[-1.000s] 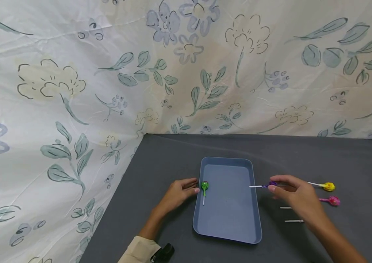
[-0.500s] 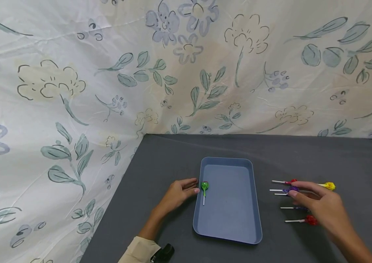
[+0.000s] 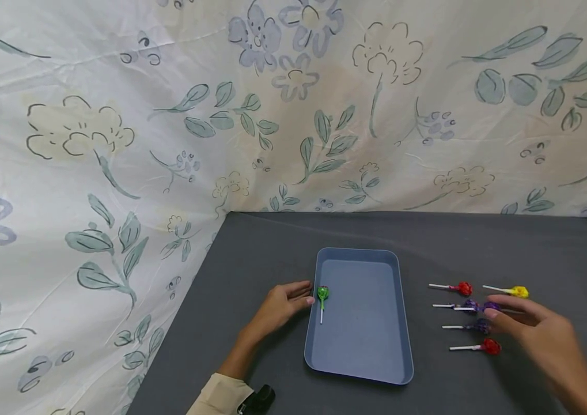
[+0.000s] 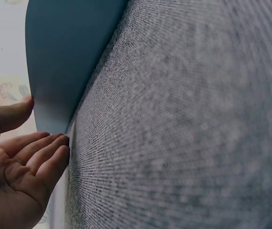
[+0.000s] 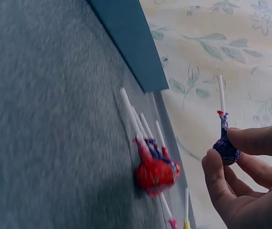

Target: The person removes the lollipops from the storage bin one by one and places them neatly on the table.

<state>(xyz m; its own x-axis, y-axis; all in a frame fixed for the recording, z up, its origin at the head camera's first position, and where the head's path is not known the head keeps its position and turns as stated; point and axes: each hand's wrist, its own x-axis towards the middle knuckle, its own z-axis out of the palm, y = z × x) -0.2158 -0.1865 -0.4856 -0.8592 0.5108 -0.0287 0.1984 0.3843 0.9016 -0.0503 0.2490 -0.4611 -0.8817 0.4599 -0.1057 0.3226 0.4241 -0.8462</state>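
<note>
My right hand (image 3: 537, 331) pinches a purple-wrapped lollipop (image 5: 226, 149) by its head between thumb and index finger. Its white stick points left in the head view and overlaps another purple lollipop (image 3: 469, 306) there. In the right wrist view the held candy is raised beside the cluster. My left hand (image 3: 279, 305) rests at the left rim of a blue-grey tray (image 3: 360, 346), fingers extended and thumb apart. The left wrist view shows the thumb and fingertips at the tray's outer wall (image 4: 64, 62). A green lollipop (image 3: 322, 293) lies inside, along the left side.
Right of the tray lie two red lollipops, one at the back (image 3: 464, 289) and one in front (image 3: 491, 346). Another purple lollipop (image 3: 481, 327) and a yellow one (image 3: 519, 292) lie near them. A pink wrapper (image 5: 173, 223) shows in the right wrist view. Floral cloth (image 3: 293, 115) hangs behind.
My right hand has carried the purple lollipop from the tray's right rim rightward, over the loose lollipops. The pink lollipop is now hidden behind that hand in the head view. My left hand stays put.
</note>
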